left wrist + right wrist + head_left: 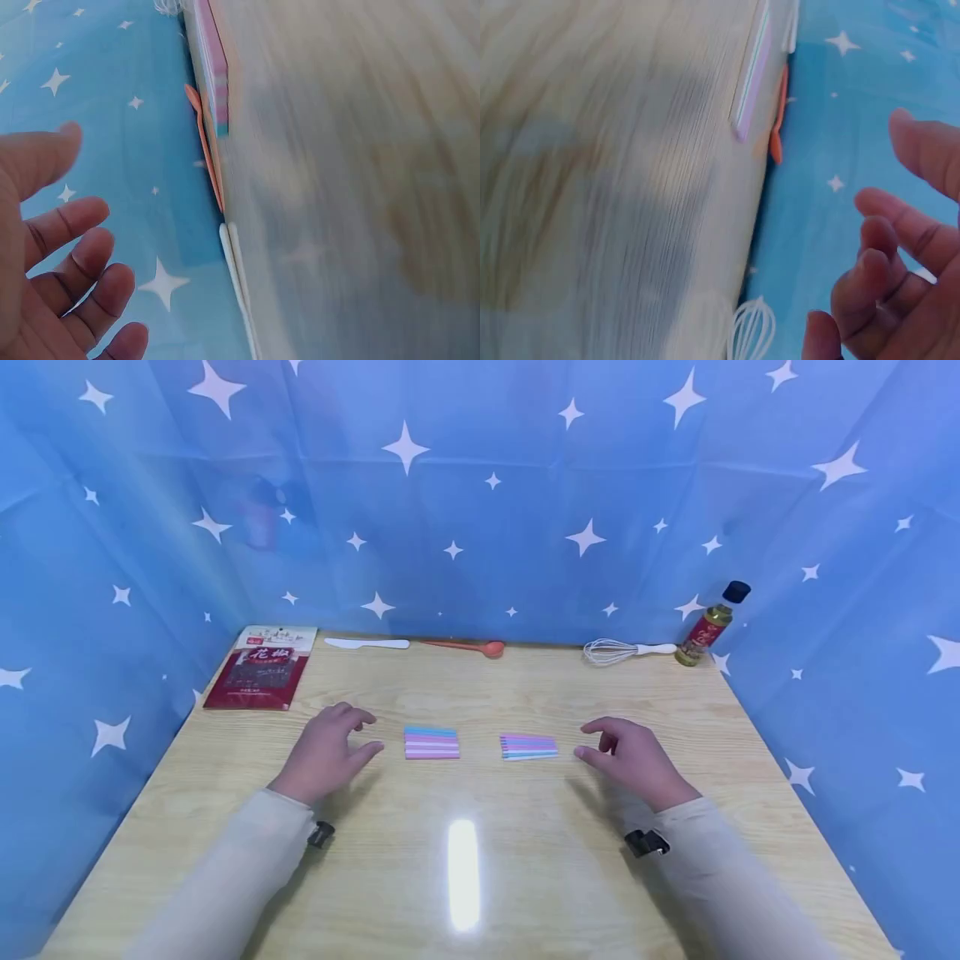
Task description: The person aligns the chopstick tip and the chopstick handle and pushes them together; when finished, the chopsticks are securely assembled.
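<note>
My left hand [330, 752] hovers over the table at the left, its fingers loosely bent and nothing held. Just right of it lies a row of slim pastel sticks [432, 743] in blue, pink, white and purple, side by side. A second row of similar sticks [528, 747] lies to the right, a gap apart from the first. Beyond that row my right hand [633, 760] is also raised and holds nothing, thumb and index finger spread apart. In the wrist views, the left hand [67, 262] and the right hand [900, 262] both show relaxed fingers.
Along the back edge lie a red spice packet [258, 670], a white knife [367, 644], a red spoon [491, 649] and a whisk [611, 651]. An oil bottle [705, 631] stands at the back right corner. Blue starry curtains [487, 510] surround the wooden table [375, 868].
</note>
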`<state>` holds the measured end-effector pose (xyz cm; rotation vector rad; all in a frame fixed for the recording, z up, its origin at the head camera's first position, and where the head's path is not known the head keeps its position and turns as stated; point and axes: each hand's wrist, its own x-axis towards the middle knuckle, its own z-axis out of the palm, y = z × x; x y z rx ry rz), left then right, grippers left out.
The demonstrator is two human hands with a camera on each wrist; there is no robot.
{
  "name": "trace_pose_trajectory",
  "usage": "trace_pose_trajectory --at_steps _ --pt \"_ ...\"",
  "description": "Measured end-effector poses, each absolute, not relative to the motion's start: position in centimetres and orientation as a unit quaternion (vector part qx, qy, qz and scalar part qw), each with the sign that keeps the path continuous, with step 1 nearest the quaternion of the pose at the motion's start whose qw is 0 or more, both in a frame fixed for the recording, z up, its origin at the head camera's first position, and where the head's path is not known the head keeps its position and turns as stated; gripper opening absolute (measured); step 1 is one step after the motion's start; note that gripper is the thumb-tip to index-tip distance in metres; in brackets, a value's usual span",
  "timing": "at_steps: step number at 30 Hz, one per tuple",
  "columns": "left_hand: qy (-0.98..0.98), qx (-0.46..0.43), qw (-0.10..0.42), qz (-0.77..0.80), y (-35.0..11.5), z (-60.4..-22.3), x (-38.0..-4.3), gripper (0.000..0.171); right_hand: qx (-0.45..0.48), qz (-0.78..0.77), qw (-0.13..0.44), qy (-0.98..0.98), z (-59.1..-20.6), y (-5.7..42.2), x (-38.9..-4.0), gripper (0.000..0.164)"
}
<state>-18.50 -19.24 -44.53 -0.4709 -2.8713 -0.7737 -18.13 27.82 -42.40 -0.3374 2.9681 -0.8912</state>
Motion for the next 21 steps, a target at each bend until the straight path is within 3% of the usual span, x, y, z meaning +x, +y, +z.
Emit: trace_pose_trajectory --at_steps 11,21 --pt "-0.937 -0.146 -0.006 -0.318 -15.9 -45.1 -19.5 0.011 -0.094 -0.362 0.059 0.926 -41.8 24.6 -18.9 0.029" --pt "-0.931 -0.148 -0.043 -0.330 -14.6 -44.5 -20.3 0.009 -0.091 -0.376 0.107 0.916 -42.1 22.8 -20.4 0.016"
